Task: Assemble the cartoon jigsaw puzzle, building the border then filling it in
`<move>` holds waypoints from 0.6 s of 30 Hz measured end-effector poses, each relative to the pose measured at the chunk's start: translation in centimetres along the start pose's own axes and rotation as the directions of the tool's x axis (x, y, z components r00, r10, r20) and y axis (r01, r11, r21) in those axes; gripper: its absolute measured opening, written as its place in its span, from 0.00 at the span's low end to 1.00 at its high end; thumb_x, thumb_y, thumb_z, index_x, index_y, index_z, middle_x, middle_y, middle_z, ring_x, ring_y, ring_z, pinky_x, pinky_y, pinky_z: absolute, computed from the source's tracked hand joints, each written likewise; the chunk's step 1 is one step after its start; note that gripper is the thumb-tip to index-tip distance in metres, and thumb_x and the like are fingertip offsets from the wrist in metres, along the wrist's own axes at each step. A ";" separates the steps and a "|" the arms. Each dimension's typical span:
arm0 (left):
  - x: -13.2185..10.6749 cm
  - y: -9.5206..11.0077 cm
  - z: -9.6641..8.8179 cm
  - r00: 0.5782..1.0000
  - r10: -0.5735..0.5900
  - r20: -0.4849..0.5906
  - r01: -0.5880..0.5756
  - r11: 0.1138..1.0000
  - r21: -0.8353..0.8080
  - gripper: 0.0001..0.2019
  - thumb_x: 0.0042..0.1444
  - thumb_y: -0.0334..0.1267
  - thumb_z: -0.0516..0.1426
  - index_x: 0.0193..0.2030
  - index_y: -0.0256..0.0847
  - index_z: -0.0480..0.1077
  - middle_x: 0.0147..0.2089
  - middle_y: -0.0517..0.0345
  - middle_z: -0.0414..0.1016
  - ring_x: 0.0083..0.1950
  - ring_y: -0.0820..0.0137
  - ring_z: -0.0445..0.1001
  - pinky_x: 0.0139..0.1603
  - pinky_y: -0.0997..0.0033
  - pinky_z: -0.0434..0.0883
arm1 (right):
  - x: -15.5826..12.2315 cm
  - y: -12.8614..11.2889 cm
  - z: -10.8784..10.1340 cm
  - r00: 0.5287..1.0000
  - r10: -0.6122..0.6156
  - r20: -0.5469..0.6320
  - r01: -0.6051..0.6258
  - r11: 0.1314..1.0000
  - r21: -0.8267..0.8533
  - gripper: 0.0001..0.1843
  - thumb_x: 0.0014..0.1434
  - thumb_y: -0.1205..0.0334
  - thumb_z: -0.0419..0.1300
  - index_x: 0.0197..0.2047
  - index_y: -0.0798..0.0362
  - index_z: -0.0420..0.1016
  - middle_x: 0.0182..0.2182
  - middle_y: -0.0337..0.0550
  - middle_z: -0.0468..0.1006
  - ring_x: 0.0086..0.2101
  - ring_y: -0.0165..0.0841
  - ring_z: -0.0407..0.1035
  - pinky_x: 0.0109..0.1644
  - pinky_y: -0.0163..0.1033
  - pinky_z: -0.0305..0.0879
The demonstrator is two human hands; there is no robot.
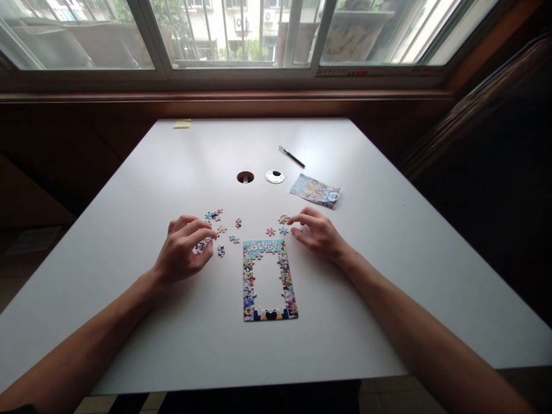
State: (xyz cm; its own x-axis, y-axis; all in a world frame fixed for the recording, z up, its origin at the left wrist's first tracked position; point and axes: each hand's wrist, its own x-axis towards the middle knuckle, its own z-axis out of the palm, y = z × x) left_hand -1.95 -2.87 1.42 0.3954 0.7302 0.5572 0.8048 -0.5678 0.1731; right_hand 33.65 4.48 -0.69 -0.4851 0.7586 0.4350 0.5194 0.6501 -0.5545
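Observation:
A jigsaw puzzle border (249, 282) lies in front of me, joined around a bare white middle, with "Disney"-like lettering along its top. My left hand (183, 250) is to its left, fingers curved and thumb apart, over several loose puzzle pieces (203, 245) that it partly hides. More pieces (213, 215) lie just beyond those fingers. To the right of the border's top, my right hand (317, 233) has its index finger and thumb spread. Its index fingertip is at a small puzzle piece (283, 219); whether they touch I cannot tell. A reddish piece (270, 232) lies nearby.
A creased picture sheet (317, 191) lies beyond my right hand, and a black pen (292, 156) behind it. The white table (353, 322) has a cable hole (245, 177) with a round cover (275, 176) beside it. Yellow tape (181, 123) marks the far edge, below the window.

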 end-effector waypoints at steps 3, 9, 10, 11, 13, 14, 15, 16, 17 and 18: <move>0.0 -0.2 0.3 0.997 0.041 -0.063 -0.043 0.998 -0.035 0.07 0.52 0.28 0.62 0.37 0.44 0.76 0.40 0.58 0.80 0.48 0.60 0.73 0.52 0.56 0.65 | -0.1 0.2 0.4 0.997 -0.075 0.018 0.076 0.992 -0.100 0.12 0.61 0.61 0.62 0.47 0.46 0.81 0.37 0.44 0.70 0.37 0.36 0.66 0.46 0.46 0.65; -0.1 -0.3 0.3 0.992 0.071 -0.103 -0.079 0.993 -0.083 0.09 0.51 0.25 0.62 0.36 0.44 0.76 0.37 0.59 0.80 0.46 0.62 0.74 0.50 0.57 0.68 | 0.1 -0.3 0.4 0.996 -0.035 0.082 0.045 0.991 -0.125 0.09 0.60 0.63 0.64 0.45 0.47 0.80 0.41 0.46 0.71 0.42 0.39 0.67 0.52 0.49 0.65; -0.1 -0.2 0.3 0.992 0.076 -0.102 -0.086 0.992 -0.093 0.09 0.51 0.25 0.62 0.37 0.44 0.76 0.37 0.59 0.80 0.46 0.62 0.74 0.50 0.57 0.68 | 0.1 -0.4 0.4 0.995 -0.031 0.092 0.043 0.991 -0.125 0.11 0.60 0.63 0.64 0.47 0.47 0.80 0.42 0.46 0.71 0.43 0.39 0.67 0.53 0.50 0.64; -0.1 -0.1 0.4 0.991 0.083 -0.102 -0.094 0.990 -0.103 0.10 0.51 0.25 0.62 0.37 0.44 0.75 0.38 0.59 0.80 0.46 0.62 0.74 0.51 0.57 0.68 | 0.1 -0.5 0.4 0.994 -0.033 0.101 0.046 0.991 -0.129 0.12 0.60 0.64 0.63 0.48 0.47 0.79 0.42 0.46 0.71 0.44 0.40 0.67 0.53 0.50 0.64; -0.2 0.1 0.5 0.989 0.097 -0.109 -0.111 0.986 -0.121 0.11 0.50 0.24 0.62 0.37 0.44 0.75 0.38 0.58 0.80 0.46 0.62 0.73 0.52 0.55 0.69 | 0.0 -0.6 0.4 0.993 -0.041 0.109 0.057 0.988 -0.142 0.12 0.61 0.64 0.62 0.48 0.46 0.79 0.43 0.46 0.71 0.44 0.40 0.66 0.54 0.50 0.64; -0.3 0.3 0.6 0.988 0.105 -0.113 -0.119 0.984 -0.130 0.11 0.50 0.24 0.62 0.38 0.44 0.75 0.38 0.58 0.80 0.46 0.62 0.73 0.52 0.55 0.69 | 0.0 -0.6 0.4 0.993 -0.042 0.109 0.058 0.987 -0.148 0.11 0.61 0.64 0.62 0.47 0.46 0.79 0.43 0.46 0.71 0.44 0.40 0.66 0.54 0.50 0.63; -0.3 0.5 0.6 0.987 0.111 -0.118 -0.127 0.982 -0.138 0.11 0.50 0.24 0.62 0.38 0.44 0.75 0.38 0.58 0.80 0.45 0.62 0.73 0.52 0.55 0.69 | 0.0 -0.6 0.4 0.993 -0.038 0.109 0.054 0.987 -0.151 0.10 0.61 0.65 0.62 0.46 0.46 0.79 0.43 0.46 0.71 0.44 0.40 0.66 0.54 0.50 0.63; -0.3 0.7 0.7 0.986 0.116 -0.122 -0.134 0.980 -0.146 0.12 0.49 0.24 0.62 0.38 0.44 0.74 0.38 0.58 0.80 0.45 0.62 0.73 0.51 0.55 0.70 | 0.0 -0.7 0.4 0.993 -0.032 0.110 0.049 0.987 -0.153 0.09 0.61 0.65 0.61 0.45 0.47 0.79 0.43 0.46 0.71 0.45 0.40 0.66 0.54 0.51 0.63; -0.3 0.9 0.8 0.984 0.122 -0.127 -0.141 0.979 -0.150 0.12 0.49 0.24 0.62 0.38 0.44 0.74 0.38 0.58 0.80 0.45 0.62 0.73 0.50 0.56 0.70 | 0.0 -0.8 0.4 0.993 -0.023 0.116 0.041 0.987 -0.155 0.08 0.61 0.65 0.61 0.44 0.48 0.78 0.44 0.47 0.71 0.45 0.41 0.66 0.55 0.51 0.63; -0.3 1.1 0.9 0.983 0.129 -0.132 -0.149 0.977 -0.150 0.12 0.49 0.24 0.62 0.38 0.44 0.74 0.38 0.58 0.80 0.44 0.62 0.73 0.50 0.56 0.70 | 0.1 -0.9 0.4 0.992 -0.013 0.124 0.033 0.987 -0.158 0.08 0.61 0.65 0.61 0.44 0.49 0.78 0.45 0.48 0.71 0.46 0.42 0.66 0.55 0.52 0.63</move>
State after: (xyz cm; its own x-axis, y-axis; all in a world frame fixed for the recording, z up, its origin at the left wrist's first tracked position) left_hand -0.74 -3.35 0.70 0.4343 0.5940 0.6771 0.6613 -0.7207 0.2080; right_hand 32.91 3.95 -0.46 -0.5750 0.7390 0.3510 0.6081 0.6731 -0.4210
